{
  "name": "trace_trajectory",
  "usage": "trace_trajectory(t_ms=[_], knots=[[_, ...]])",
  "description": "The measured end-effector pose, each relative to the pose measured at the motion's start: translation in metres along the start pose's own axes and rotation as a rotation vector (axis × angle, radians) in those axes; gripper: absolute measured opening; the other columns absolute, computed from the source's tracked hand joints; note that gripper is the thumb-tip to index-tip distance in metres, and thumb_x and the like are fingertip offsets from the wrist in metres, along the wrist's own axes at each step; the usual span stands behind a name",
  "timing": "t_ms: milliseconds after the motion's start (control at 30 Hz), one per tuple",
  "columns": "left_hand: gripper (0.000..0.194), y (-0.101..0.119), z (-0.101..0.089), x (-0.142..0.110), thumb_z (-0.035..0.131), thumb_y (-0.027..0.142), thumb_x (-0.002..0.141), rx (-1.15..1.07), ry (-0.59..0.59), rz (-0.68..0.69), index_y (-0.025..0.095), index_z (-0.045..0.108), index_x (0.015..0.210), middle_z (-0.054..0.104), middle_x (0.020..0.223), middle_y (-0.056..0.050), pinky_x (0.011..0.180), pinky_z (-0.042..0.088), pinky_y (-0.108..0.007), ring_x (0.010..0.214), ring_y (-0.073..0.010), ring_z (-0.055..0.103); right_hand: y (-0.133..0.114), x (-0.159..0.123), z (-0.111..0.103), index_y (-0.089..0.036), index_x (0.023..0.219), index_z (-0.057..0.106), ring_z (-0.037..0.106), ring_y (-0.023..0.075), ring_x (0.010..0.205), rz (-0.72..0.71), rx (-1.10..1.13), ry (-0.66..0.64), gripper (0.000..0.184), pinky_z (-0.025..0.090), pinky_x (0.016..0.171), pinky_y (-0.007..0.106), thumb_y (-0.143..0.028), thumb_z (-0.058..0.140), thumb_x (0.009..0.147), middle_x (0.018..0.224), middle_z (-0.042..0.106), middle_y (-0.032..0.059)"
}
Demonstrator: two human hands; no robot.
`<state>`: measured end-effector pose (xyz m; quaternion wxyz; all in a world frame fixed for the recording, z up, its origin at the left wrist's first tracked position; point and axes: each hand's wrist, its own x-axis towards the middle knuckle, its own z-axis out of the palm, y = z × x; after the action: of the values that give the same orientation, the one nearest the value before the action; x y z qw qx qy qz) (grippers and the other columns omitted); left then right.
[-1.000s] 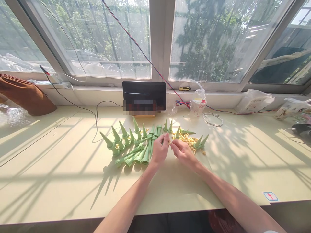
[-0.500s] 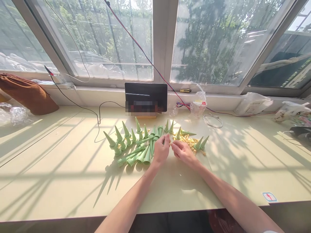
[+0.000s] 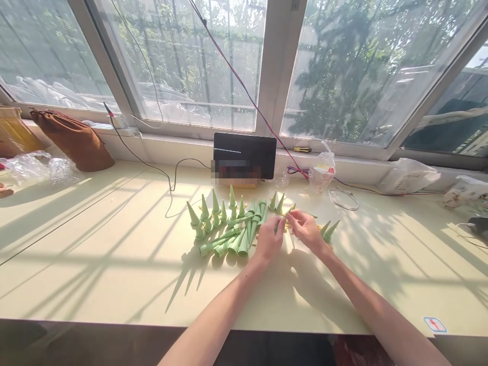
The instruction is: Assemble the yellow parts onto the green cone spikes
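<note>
My left hand (image 3: 270, 238) is closed in a pinch above the table, just right of the heap of green plastic spikes (image 3: 238, 241). Almost fingertip to fingertip with it is my right hand (image 3: 308, 231), its thumb and forefinger also pressed together. Whatever sits between the fingertips is too small and hidden to name. Small yellow pieces lie behind and below the hands, mostly covered by them. Several spikes stand point up in a row (image 3: 215, 206) at the left, and a few more upright green cones (image 3: 330, 231) stand right of my right hand.
A dark-screened tablet (image 3: 244, 155) leans by the window. To its right are a plastic cup (image 3: 323, 173), a coiled cable (image 3: 343, 199) and a plastic bag (image 3: 409, 175). A brown drawstring bag (image 3: 76, 140) lies far left, near crumpled clear plastic (image 3: 34, 166). Another person's fingers (image 3: 5, 191) show at the left edge.
The view has swung left, so everything sits further right. My hands are lifted a little, their shadow now plain on the table, and still meet at the fingertips.
</note>
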<state>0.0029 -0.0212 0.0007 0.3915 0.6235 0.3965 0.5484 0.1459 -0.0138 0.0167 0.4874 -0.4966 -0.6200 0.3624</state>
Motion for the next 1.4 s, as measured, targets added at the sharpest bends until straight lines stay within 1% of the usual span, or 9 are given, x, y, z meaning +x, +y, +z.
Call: trace_trajectory(t_ms=[133,300,367,467,567,633,800,1100,1400], knots=[[0.029,-0.002,0.002,0.0,0.058,0.045,0.089,-0.041,0.012,-0.014,0.022,0.068,0.076,0.061,0.073,-0.004,0.069,0.036,-0.027,0.071,-0.019,0.051,-0.001,0.004,0.0,-0.021,0.067,0.05,0.041,0.0122,0.047,-0.046,-0.081,0.002,0.042,0.035,0.046,0.027,-0.057,0.059,0.086,0.051,0.042,-0.0046],[0.025,-0.005,0.003,0.0,0.061,0.045,0.087,-0.051,0.059,-0.017,0.021,0.067,0.09,0.064,0.086,-0.007,0.072,0.043,-0.028,0.082,-0.021,0.058,-0.013,0.016,-0.003,-0.019,0.07,0.052,0.049,0.0136,0.054,-0.134,-0.214,0.014,0.036,0.038,0.053,0.027,-0.05,0.056,0.089,0.061,0.051,-0.0013],[0.03,-0.006,0.004,0.001,0.059,0.048,0.087,-0.073,0.093,-0.074,0.02,0.063,0.099,0.064,0.091,-0.008,0.064,0.044,-0.027,0.079,-0.0203,0.06,-0.027,0.023,-0.004,-0.019,0.07,0.051,0.048,0.013,0.054,-0.19,-0.32,0.051,0.033,0.037,0.054,0.027,-0.045,0.054,0.09,0.062,0.052,-0.001],[0.039,-0.006,0.006,0.002,0.054,0.054,0.089,-0.166,0.093,-0.216,0.021,0.055,0.108,0.063,0.089,-0.007,0.045,0.037,-0.024,0.059,-0.0153,0.06,-0.052,0.036,-0.001,-0.02,0.069,0.049,0.047,0.0122,0.052,-0.289,-0.406,0.128,0.031,0.035,0.054,0.027,-0.041,0.05,0.092,0.061,0.052,-0.001],[0.04,-0.006,0.007,0.002,0.042,0.057,0.093,-0.232,0.036,-0.288,0.02,0.055,0.098,0.06,0.07,-0.003,0.039,0.029,-0.023,0.044,-0.0117,0.052,-0.074,0.052,0.011,-0.02,0.071,0.049,0.046,0.0123,0.054,-0.363,-0.414,0.139,0.031,0.035,0.055,0.026,-0.041,0.048,0.093,0.063,0.053,-0.0002],[0.041,-0.006,0.007,0.001,0.038,0.054,0.095,-0.186,-0.016,-0.269,0.019,0.057,0.084,0.057,0.061,-0.001,0.041,0.029,-0.023,0.042,-0.011,0.048,-0.082,0.063,0.024,-0.02,0.073,0.049,0.044,0.0121,0.054,-0.393,-0.394,0.092,0.031,0.033,0.055,0.026,-0.042,0.046,0.094,0.062,0.052,-0.0006],[0.034,-0.011,0.007,-0.003,0.056,0.035,0.087,0.062,-0.111,-0.078,0.019,0.049,0.057,0.046,0.052,0.001,0.052,0.024,-0.026,0.049,-0.0112,0.037,-0.088,0.086,0.057,-0.02,0.079,0.053,0.042,0.0103,0.053,-0.432,-0.321,-0.05,0.027,0.032,0.057,0.024,-0.04,0.046,0.095,0.066,0.051,-0.0023],[0.03,-0.009,0.009,-0.007,0.046,0.025,0.088,0.272,-0.241,-0.05,0.019,0.04,0.058,0.036,0.05,0.004,0.055,0.02,-0.027,0.051,-0.0112,0.031,-0.093,0.105,0.082,-0.018,0.077,0.053,0.042,0.0113,0.057,-0.46,-0.353,-0.131,0.022,0.032,0.059,0.024,-0.032,0.045,0.094,0.069,0.055,-0.0002],[0.031,-0.008,0.009,-0.009,0.047,0.02,0.084,0.306,-0.264,-0.035,0.02,0.031,0.058,0.033,0.048,0.005,0.055,0.018,-0.028,0.05,-0.0101,0.027,-0.079,0.109,0.092,-0.019,0.073,0.048,0.043,0.0121,0.058,-0.472,-0.439,-0.169,0.023,0.03,0.06,0.026,-0.029,0.045,0.094,0.068,0.056,0.0]])
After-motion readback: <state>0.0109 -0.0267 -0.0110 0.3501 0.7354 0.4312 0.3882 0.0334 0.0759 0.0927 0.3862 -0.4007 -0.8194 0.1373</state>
